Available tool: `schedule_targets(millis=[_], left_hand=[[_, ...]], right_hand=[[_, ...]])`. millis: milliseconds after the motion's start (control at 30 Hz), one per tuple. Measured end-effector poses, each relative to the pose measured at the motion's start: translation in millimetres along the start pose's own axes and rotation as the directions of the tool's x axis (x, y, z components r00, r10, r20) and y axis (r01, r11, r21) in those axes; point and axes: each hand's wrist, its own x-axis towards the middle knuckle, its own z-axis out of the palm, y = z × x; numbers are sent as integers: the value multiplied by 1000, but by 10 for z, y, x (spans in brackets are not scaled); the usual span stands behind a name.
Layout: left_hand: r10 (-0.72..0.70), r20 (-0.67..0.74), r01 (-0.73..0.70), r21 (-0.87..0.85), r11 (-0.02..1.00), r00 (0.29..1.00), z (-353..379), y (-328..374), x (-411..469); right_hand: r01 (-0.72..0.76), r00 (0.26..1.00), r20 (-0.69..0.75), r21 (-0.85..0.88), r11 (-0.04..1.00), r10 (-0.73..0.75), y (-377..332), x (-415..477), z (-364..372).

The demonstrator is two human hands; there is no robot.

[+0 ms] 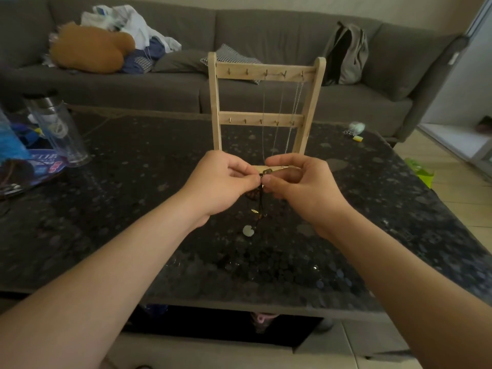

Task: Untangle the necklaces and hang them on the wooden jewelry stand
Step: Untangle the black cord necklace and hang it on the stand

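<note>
A wooden jewelry stand (217, 102) with two hooked crossbars stands upright at the middle of the dark speckled table (133, 209). Three thin chains (278, 115) hang from hooks on the right half of its top bar. Just in front of the stand's base, my left hand (221, 185) and my right hand (300, 187) pinch the top of a dark cord necklace (261, 198) between thumbs and fingertips. The cord dangles between my hands, with a pale round pendant (249, 230) at its lower end near the tabletop.
A clear plastic tumbler (60, 131) and a blue printed packet (42, 166) sit at the table's left edge. A small white item (356, 128) and a yellow bit lie at the far right corner. A grey sofa (266, 35) with clothes and a backpack runs behind.
</note>
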Motion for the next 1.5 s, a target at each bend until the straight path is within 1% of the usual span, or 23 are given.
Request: schedule_targets(millis=[167, 233, 300, 367, 433, 533, 567, 600, 633, 667, 733, 767, 833, 900, 1000, 1133, 1267, 1400, 1500], left_hand=[[-46, -3, 46, 14, 999, 999, 17, 22, 8], [-75, 9, 74, 32, 997, 997, 11, 23, 21], [-96, 21, 95, 60, 994, 995, 2, 9, 38], [-108, 50, 102, 111, 989, 993, 0, -15, 49], [-115, 110, 96, 166, 981, 987, -2, -22, 44], [-135, 202, 97, 186, 978, 970, -33, 1, 30], [-147, 223, 109, 173, 979, 964, -46, 13, 26], [-158, 237, 124, 154, 980, 958, -64, 20, 22], [-165, 248, 136, 131, 982, 954, -77, 27, 22], [-168, 251, 147, 103, 984, 953, -88, 26, 21], [-155, 222, 146, 57, 988, 963, -107, 21, 19], [-139, 196, 133, 46, 990, 971, -116, 13, 21], [-95, 154, 90, 38, 995, 983, -120, -2, 28], [-49, 134, 44, 35, 998, 990, -120, -15, 26], [25, 108, -35, 88, 995, 994, -112, -32, 34], [111, 78, -123, 174, 977, 991, -105, -35, 46], [182, 66, -193, 286, 939, 981, -82, -49, 42], [257, 50, -260, 295, 919, 965, -64, -60, 41], [325, 24, -319, 268, 909, 945, -32, -60, 38]], right_hand=[[-24, 997, 64, -129, 991, 33, 7, 14, 41], [3, 995, 100, -227, 974, 20, 17, 2, 42], [68, 990, 141, -342, 937, -21, 29, -13, 30], [163, 979, 188, -501, 850, -77, 32, -27, 33], [251, 962, 247, -654, 714, -113, 31, -42, 39], [352, 934, 334, -796, 492, -126, 45, -44, 44], [369, 928, 348, -817, 444, -132, 51, -37, 50], [368, 929, 343, -816, 446, -139, 53, -32, 53], [342, 939, 314, -796, 500, -141, 37, -23, 54], [295, 954, 265, -753, 588, -139, 23, -14, 49], [180, 980, 176, -616, 767, -89, 13, 8, 26], [132, 986, 155, -550, 825, -54, 2, 9, 8], [58, 991, 133, -446, 893, 2, -11, -4, -31], [-4, 991, 122, -349, 937, 49, -11, -15, -46], [-64, 990, 105, -240, 969, 92, 5, -13, -45], [-126, 989, 62, -130, 983, 135, 10, -11, -33], [-164, 985, 32, -94, 982, 167, 14, -18, -24], [-200, 980, 2, -62, 978, 200, 8, -14, -26], [-307, 952, 14, 45, 951, 307, 13, 8, -17]])
